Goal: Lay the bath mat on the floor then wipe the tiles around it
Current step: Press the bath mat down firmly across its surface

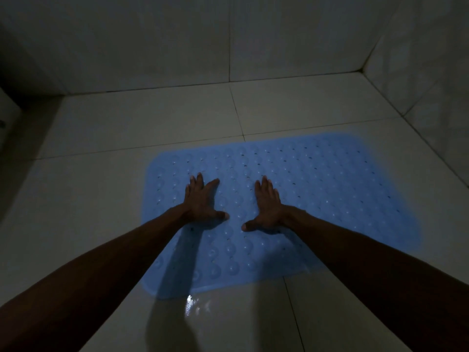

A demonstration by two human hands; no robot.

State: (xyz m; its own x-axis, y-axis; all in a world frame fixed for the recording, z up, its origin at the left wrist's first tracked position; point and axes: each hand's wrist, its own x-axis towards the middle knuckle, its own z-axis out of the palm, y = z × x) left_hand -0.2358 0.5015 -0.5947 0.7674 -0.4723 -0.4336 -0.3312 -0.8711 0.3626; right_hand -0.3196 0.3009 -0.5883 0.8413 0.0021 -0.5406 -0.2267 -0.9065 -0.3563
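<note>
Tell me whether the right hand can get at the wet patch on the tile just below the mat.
Probably yes. The right hand lies flat on the blue mat, holding nothing, and only bare tile lies between it and the wet patch near the mat's front edge.

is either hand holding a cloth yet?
No, the left hand and the right hand both press flat, fingers spread, on the blue bath mat, and no cloth is in view.
</note>
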